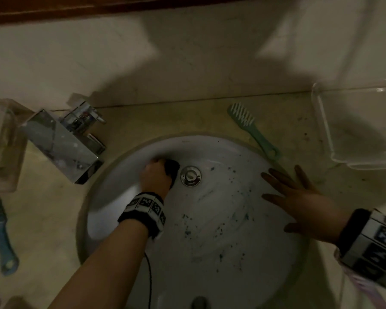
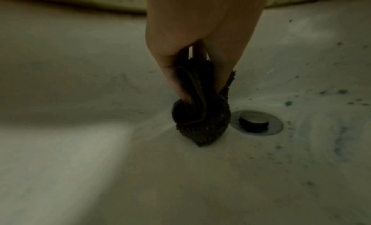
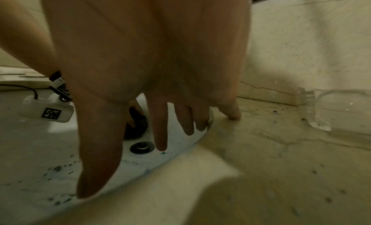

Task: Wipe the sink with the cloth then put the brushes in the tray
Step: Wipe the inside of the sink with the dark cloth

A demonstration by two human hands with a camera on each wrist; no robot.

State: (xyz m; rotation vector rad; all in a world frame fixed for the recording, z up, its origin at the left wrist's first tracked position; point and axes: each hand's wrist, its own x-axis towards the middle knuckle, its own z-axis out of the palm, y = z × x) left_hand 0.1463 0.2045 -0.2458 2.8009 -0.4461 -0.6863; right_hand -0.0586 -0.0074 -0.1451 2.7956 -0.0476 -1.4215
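left hand (image 1: 156, 175): clenching balled dark cloth (image 2: 197, 115), scrubbing sink (image 1: 210, 264) just beside drain (image 1: 190, 175)
right hand (image 1: 299, 197): lying flat, fingers spread on rim, holding nothing, likely bracing
brushes: green brush (image 1: 252, 128), blue brush (image 1: 0, 233) waiting on counter
tray (image 1: 325, 130): sitting right, apart

The sink (image 1: 210, 253) bowl lies open around the drain plug (image 1: 190, 176), save where the left hand (image 1: 156, 175) presses the cloth (image 1: 172, 167) beside it. The faucet (image 1: 62, 143) overhangs the bowl's far-left rim. The right hand (image 1: 299, 197) spreads across the right rim. Bare counter (image 1: 294, 121) separates green brush (image 1: 252, 128) and tray (image 1: 321, 121).
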